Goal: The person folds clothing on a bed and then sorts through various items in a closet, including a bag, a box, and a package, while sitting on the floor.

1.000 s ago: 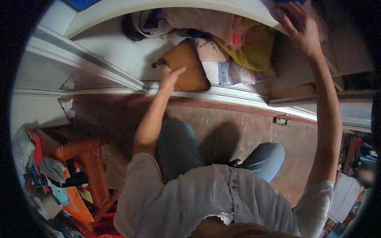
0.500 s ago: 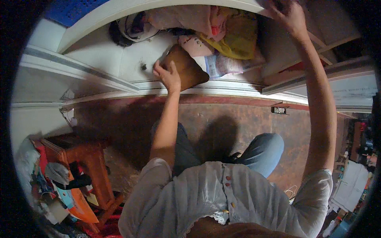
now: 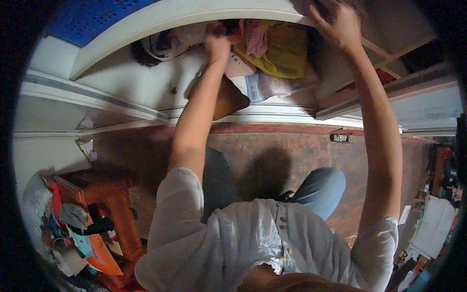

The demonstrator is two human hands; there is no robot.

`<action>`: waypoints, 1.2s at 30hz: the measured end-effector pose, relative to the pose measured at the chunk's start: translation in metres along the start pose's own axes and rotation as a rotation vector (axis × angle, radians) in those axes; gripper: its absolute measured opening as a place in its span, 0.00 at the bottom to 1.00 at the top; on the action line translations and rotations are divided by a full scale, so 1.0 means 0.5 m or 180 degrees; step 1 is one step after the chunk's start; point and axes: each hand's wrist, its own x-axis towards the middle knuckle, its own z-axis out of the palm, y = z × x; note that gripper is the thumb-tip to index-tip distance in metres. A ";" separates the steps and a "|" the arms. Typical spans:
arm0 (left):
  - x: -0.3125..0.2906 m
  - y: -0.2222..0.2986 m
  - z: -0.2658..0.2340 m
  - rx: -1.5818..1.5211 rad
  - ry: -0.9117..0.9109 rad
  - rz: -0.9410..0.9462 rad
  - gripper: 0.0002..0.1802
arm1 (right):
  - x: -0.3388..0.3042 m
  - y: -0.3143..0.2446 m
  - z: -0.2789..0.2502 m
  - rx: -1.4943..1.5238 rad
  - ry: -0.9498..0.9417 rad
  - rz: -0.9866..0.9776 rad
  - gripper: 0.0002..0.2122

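Note:
My left hand (image 3: pixel 218 47) reaches over a brown cushion-like item (image 3: pixel 228 101) into a low white shelf space. Its fingers are blurred and partly lost against dark and pink things at the back, so its grip is unclear. Right of it lie a pink cloth (image 3: pixel 255 41), a yellow cloth or bag (image 3: pixel 287 53), a pale pink item with a small printed face (image 3: pixel 238 66), and a blue-and-pink plastic packet (image 3: pixel 267 86). My right hand (image 3: pixel 341 27) is raised at the curved white shelf edge (image 3: pixel 214 15), thumb and fingers apart; the fingertips run into shadow.
A blue perforated basket (image 3: pixel 95 19) is on the upper shelf. White sliding-door tracks (image 3: pixel 272 113) run along the front. Dark cables or straps (image 3: pixel 148 48) lie at the compartment's left. A wooden stand (image 3: pixel 109 214) is at lower left, and a small box (image 3: pixel 339 137) lies by the cupboard base.
My left hand has left the brown cushion-like item and moved deeper into the shelf, up and slightly right. My right hand has shifted a little left along the shelf edge.

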 end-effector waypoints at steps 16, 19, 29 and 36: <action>-0.246 0.203 -0.352 -0.0351 0.0178 -0.0514 0.09 | -0.035 -0.040 0.025 0.0927 0.0707 -0.0515 0.12; -0.271 0.200 -0.384 -0.0462 0.0352 -0.0599 0.09 | -0.144 -0.149 0.070 0.1233 0.0467 -0.1183 0.16; -0.399 0.233 -0.399 -0.0719 0.0514 -0.1135 0.09 | -0.207 -0.358 0.307 0.2196 -0.0974 0.1340 0.20; -0.384 0.201 -0.456 0.0482 0.0579 -0.0764 0.32 | -0.315 -0.304 0.374 0.3508 -0.1220 0.1429 0.09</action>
